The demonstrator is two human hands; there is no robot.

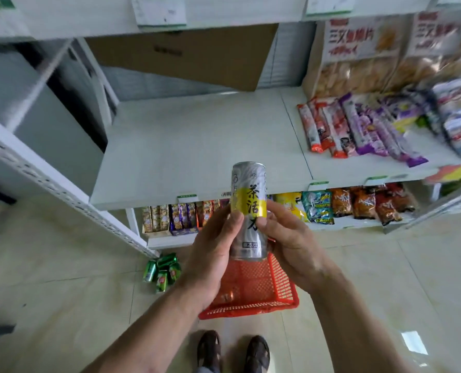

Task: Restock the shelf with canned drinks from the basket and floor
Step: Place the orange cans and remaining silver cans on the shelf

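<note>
**Can held above basket, shelf bay bare**

Red perforated plastic basket (253, 297) on floor: one small can inside, near its front-left corner. Directly above basket, left hand (213, 254) and right hand (291, 246) both grip tall silver-and-yellow drink can (248, 211), upright. Left of basket: green cans (162, 270) clustered on tiles. Beyond basket: white metal shelf (197, 146).

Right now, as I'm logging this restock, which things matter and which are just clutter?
Job: silver-and-yellow can held by left hand and right hand; green cans; red basket; shelf.
Lying about: snack packets; cardboard box.
</note>
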